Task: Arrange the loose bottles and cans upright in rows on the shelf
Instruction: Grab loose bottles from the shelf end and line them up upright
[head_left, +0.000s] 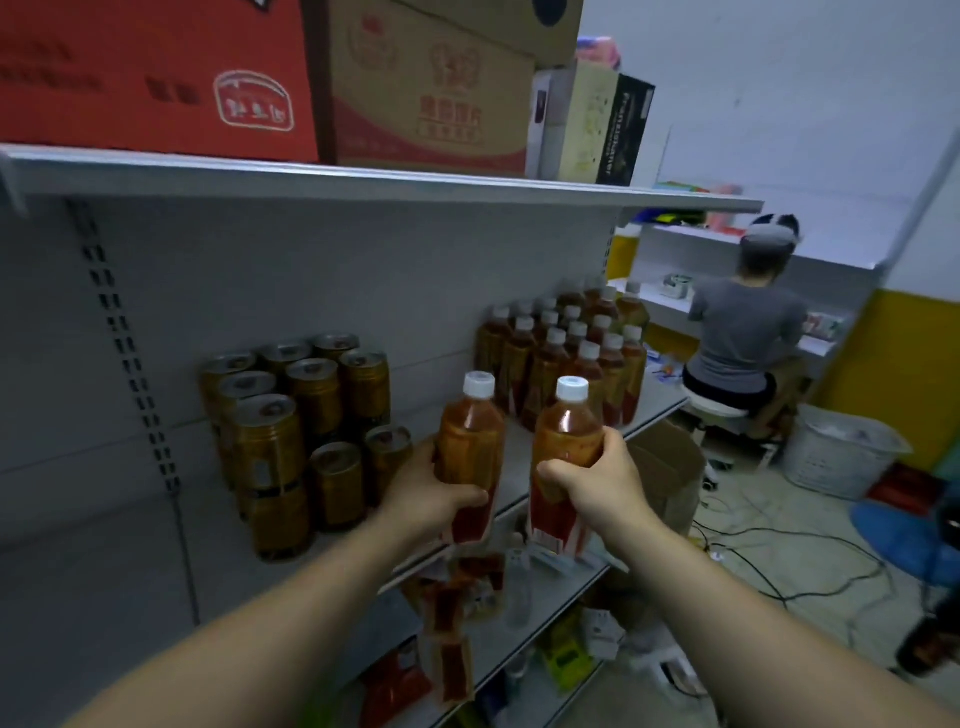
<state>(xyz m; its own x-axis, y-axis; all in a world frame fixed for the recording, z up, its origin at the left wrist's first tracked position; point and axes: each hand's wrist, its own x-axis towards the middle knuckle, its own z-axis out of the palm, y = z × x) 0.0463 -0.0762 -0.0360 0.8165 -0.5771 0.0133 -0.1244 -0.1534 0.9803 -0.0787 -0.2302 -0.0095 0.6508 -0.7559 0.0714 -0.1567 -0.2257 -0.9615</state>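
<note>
My left hand (434, 496) grips a tea bottle (470, 441) with a white cap and amber liquid, held upright over the front edge of the grey shelf (363, 551). My right hand (597, 488) grips a second tea bottle (563, 447) of the same kind, upright and just right of the first. On the shelf, several gold cans (291, 415) stand stacked at the left. Several tea bottles (566, 358) stand upright in rows at the right end.
Red and brown cartons (260, 78) fill the upper shelf. A lower shelf (540, 618) holds loose bottles and packets. A person in grey (743, 332) sits on a stool at the right, near a white basket (836, 447) and floor cables (769, 551).
</note>
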